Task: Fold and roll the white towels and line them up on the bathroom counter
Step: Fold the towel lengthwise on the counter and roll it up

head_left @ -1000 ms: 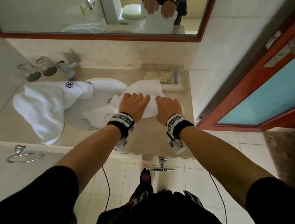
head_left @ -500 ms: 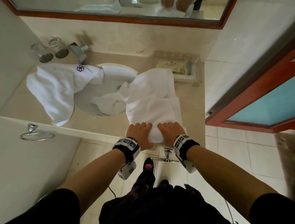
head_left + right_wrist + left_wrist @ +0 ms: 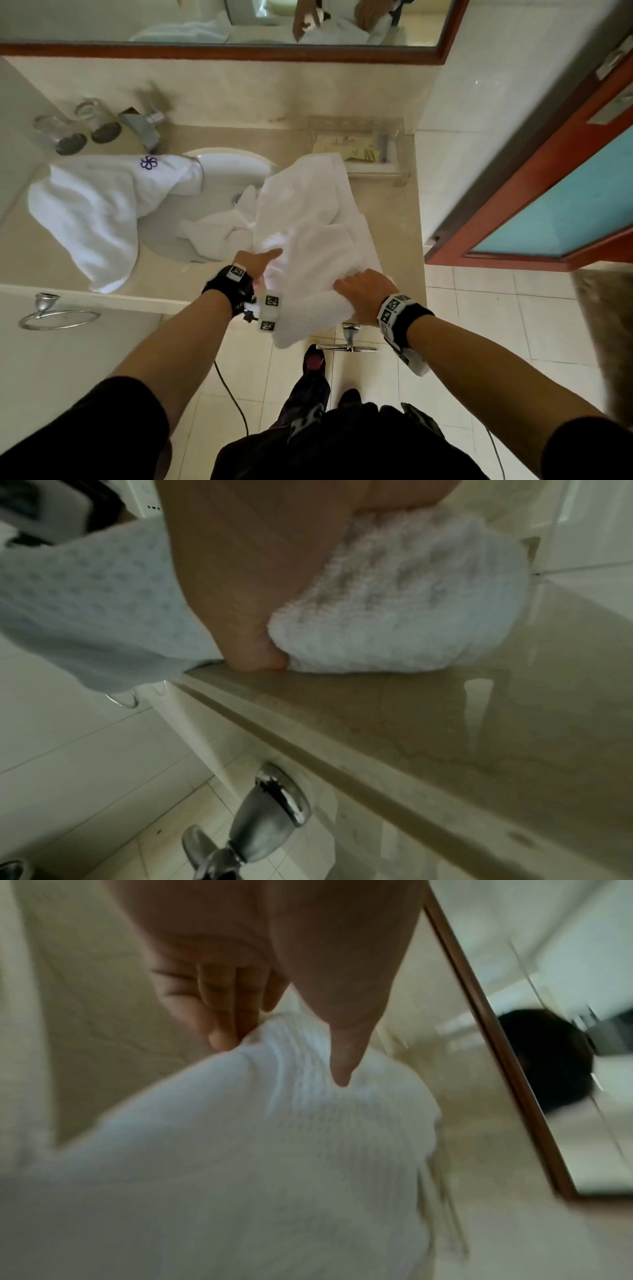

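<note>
A white towel (image 3: 318, 240) lies rumpled on the beige counter (image 3: 394, 240), from the acrylic tray to the front edge, where its near end hangs over. My left hand (image 3: 263, 263) pinches the towel's left edge, thumb on top and fingers underneath; in the left wrist view the left hand (image 3: 281, 1058) holds a raised fold of the towel (image 3: 257, 1150). My right hand (image 3: 356, 291) grips the bunched near end at the counter's front edge. In the right wrist view its thumb (image 3: 260, 661) tucks under the towel (image 3: 394, 601). A second white towel (image 3: 85, 212) with a purple logo lies at the left.
A sink (image 3: 233, 164) holds a crumpled white cloth (image 3: 219, 233). Two glasses (image 3: 85, 126) and a faucet (image 3: 144, 126) stand at the back left, an acrylic tray (image 3: 373, 147) at the back right. A red-framed door (image 3: 548, 205) is at the right. A towel ring (image 3: 58, 315) and a chrome bar (image 3: 346, 346) hang below the counter.
Both hands slid back from the towel's middle to its near end at the counter edge. The left hand then moved to the left edge and pinched it; the right hand closed on the near end.
</note>
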A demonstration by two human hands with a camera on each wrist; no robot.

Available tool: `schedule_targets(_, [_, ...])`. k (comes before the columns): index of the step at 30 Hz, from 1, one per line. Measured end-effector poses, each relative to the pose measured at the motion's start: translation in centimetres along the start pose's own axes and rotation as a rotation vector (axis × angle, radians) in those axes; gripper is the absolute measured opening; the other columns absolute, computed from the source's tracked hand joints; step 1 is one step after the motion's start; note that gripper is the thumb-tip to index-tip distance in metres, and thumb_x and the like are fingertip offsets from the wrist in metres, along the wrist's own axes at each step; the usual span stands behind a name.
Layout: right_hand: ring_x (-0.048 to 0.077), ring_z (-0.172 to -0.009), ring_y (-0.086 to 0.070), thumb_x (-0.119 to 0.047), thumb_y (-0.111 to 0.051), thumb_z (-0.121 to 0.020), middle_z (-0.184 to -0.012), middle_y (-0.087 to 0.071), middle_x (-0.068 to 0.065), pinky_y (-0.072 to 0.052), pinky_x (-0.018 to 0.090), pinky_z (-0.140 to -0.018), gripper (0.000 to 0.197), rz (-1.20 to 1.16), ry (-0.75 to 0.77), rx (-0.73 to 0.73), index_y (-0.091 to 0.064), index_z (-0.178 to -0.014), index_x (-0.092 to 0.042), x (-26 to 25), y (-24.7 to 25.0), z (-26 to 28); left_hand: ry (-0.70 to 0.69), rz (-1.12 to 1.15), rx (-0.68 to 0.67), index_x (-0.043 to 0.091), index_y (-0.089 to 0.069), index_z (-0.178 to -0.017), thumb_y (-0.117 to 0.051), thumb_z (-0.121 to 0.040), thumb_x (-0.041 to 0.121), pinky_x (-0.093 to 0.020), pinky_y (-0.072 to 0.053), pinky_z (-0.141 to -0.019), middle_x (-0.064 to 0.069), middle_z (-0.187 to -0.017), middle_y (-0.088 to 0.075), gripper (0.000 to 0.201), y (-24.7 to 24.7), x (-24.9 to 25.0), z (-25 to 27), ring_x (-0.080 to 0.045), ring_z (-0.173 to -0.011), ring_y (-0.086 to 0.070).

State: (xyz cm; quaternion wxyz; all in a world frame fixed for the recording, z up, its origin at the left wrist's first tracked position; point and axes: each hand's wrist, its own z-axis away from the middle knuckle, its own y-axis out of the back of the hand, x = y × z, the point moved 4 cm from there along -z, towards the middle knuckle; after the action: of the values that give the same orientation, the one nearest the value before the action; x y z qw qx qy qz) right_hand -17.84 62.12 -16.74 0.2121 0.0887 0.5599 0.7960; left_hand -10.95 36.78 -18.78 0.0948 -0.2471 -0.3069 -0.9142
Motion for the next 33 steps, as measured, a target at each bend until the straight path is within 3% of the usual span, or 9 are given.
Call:
schedule_targets(2, [0.025, -0.104, -0.061, -0.049, -0.069, -0.079, -0.114, -0.065, 0.0, -0.046, 0.039, -0.093, 0.055, 0.03, 0.02, -0.022, -0.049, -0.125, -0.024, 0.3, 0.0, 0.1, 0.028, 0.094, -0.017, 0.005, -0.068, -0.098, -0.075, -0.069, 0.063, -0.027, -0.04, -0.051, -0.01, -0.063, -0.059, 0.065, 0.2, 0.8, -1.6, -0.023, -0.05, -0.049])
schedule_targets(6, [0.023, -0.101, -0.062, -0.052, -0.07, -0.079, -0.111, -0.066, -0.002, -0.045, 0.037, -0.092, 0.056, 0.04, 0.009, -0.054, -0.047, -0.124, -0.026, 1.7, 0.2, 0.8, -0.138, 0.252, -0.167, 0.007, -0.058, -0.126, -0.057, -0.097, 0.028, -0.033, -0.049, -0.085, -0.011, -0.12, -0.059, 0.036, 0.1, 5.4, -2.0, -0.025, -0.105, -0.059])
schedule_targets(9, [0.024, -0.098, -0.064, -0.055, -0.069, -0.079, -0.108, -0.066, -0.002, -0.047, 0.036, -0.088, 0.055, -0.007, -0.044, -0.069, -0.049, -0.121, -0.026, 2.8, 0.6, 1.1, -0.196, 0.582, -0.336, 0.007, -0.065, -0.108, -0.059, -0.088, 0.014, -0.032, -0.053, -0.074, -0.013, -0.104, -0.065, 0.022, 0.1, 9.2, -0.6, -0.028, -0.083, -0.066])
schedule_targets(13, [0.027, -0.105, -0.06, -0.031, -0.07, -0.082, -0.121, -0.062, 0.004, -0.046, 0.038, -0.093, 0.057, -0.013, -0.085, -0.048, -0.045, -0.132, -0.02, 3.9, 2.9, 0.4, -0.347, 0.649, -0.266, 0.003, -0.056, -0.079, -0.05, -0.077, -0.003, -0.029, -0.051, -0.063, -0.013, -0.076, -0.061, 0.009, 1.2, 16.9, 0.7, -0.029, -0.062, -0.061])
schedule_targets(21, [0.028, -0.109, -0.058, -0.033, -0.071, -0.078, -0.124, -0.061, 0.005, -0.041, 0.038, -0.093, 0.062, 0.019, -0.292, 0.333, -0.048, -0.133, -0.019, 9.8, 13.4, -1.2, -0.845, 0.747, -0.24, 0.02, -0.049, -0.031, -0.044, -0.073, -0.013, -0.019, -0.044, -0.051, 0.004, -0.044, -0.054, 0.054, 5.0, 35.2, 10.0, -0.013, -0.046, -0.054])
schedule_targets(24, [0.028, -0.107, -0.059, -0.035, -0.072, -0.076, -0.122, -0.062, 0.004, -0.042, 0.037, -0.091, 0.062, 0.038, -0.315, 0.348, -0.049, -0.132, -0.019, 11.4, 14.7, -0.5, -0.805, 0.73, -0.287, 0.016, -0.057, -0.047, -0.059, -0.061, 0.0, -0.024, -0.045, -0.058, 0.0, -0.053, -0.057, 0.021, 4.6, 36.0, 9.0, -0.019, -0.055, -0.056])
schedule_targets(27, [0.027, -0.102, -0.061, -0.038, -0.07, -0.078, -0.118, -0.063, 0.002, -0.042, 0.035, -0.089, 0.057, 0.036, -0.306, 0.237, -0.049, -0.129, -0.022, 11.7, 12.1, 0.2, -0.656, 0.699, -0.338, 0.006, -0.062, -0.086, -0.06, -0.086, 0.007, -0.022, -0.051, -0.053, -0.003, -0.071, -0.067, 0.003, 2.3, 33.2, 5.7, -0.02, -0.065, -0.063])
schedule_targets(30, [0.027, -0.104, -0.06, -0.032, -0.069, -0.079, -0.119, -0.062, 0.002, -0.042, 0.037, -0.091, 0.054, 0.035, -0.269, 0.091, -0.046, -0.128, -0.022, 10.3, 8.1, 0.3, -0.453, 0.493, -0.245, 0.001, -0.061, -0.108, -0.063, -0.093, 0.021, -0.022, -0.051, -0.051, -0.008, -0.095, -0.067, 0.025, -0.5, 27.7, 1.1, -0.021, -0.074, -0.063])
schedule_targets(33, [0.027, -0.106, -0.059, -0.024, -0.067, -0.081, -0.121, -0.061, 0.004, -0.041, 0.038, -0.091, 0.054, 0.029, -0.214, -0.057, -0.043, -0.129, -0.022, 8.2, 4.1, -0.3, -0.189, 0.436, -0.338, 0.008, -0.056, -0.107, -0.05, -0.1, 0.02, -0.029, -0.044, -0.065, -0.004, -0.088, -0.058, 0.015, -3.1, 21.4, -2.2, -0.02, -0.072, -0.055])
